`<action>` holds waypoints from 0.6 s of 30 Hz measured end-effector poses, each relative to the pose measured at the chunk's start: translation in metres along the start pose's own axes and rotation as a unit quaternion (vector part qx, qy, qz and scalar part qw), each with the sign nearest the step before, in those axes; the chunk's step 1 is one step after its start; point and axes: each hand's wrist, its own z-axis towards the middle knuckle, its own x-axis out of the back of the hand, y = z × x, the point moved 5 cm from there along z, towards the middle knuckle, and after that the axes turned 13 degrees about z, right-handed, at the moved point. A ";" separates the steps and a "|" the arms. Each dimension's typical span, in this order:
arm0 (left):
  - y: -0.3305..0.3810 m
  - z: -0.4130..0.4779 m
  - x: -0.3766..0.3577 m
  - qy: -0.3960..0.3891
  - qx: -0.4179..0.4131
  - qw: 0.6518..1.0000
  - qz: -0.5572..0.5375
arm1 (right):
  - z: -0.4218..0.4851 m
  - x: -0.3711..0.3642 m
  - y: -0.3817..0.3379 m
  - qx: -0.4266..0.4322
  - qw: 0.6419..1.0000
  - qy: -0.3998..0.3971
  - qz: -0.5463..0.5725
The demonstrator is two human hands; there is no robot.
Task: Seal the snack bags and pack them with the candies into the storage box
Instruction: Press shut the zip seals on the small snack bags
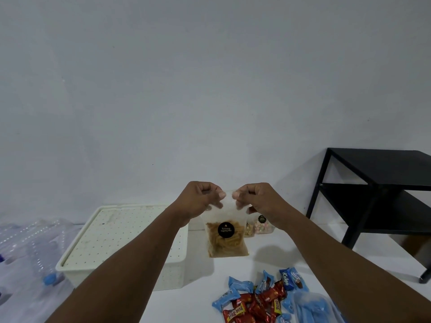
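Note:
A clear snack bag of brown fried sticks with a round black label hangs upright in the air. My left hand pinches its top edge on the left and my right hand pinches it on the right, thumbs nearly meeting. The white storage box, lid on, sits on the floor to the left of the bag. A pile of red and blue wrapped candies lies at the bottom. Two more small snack bags stand behind the held one, partly hidden by my right wrist.
A black two-shelf side table stands at the right against the wall. Clear empty plastic bottles lie heaped at the left. A blue plastic packet lies next to the candies. The floor is white.

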 end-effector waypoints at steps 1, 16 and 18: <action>0.000 0.001 0.000 0.003 -0.002 1.000 0.000 | -0.001 0.001 0.003 -0.009 1.000 0.001 0.022; 0.010 0.006 -0.015 -0.021 -0.028 0.997 0.075 | -0.011 0.014 0.005 0.010 0.999 0.038 0.023; 0.011 0.007 -0.017 -0.025 -0.029 0.997 0.071 | -0.012 0.018 0.006 0.008 0.998 0.047 0.041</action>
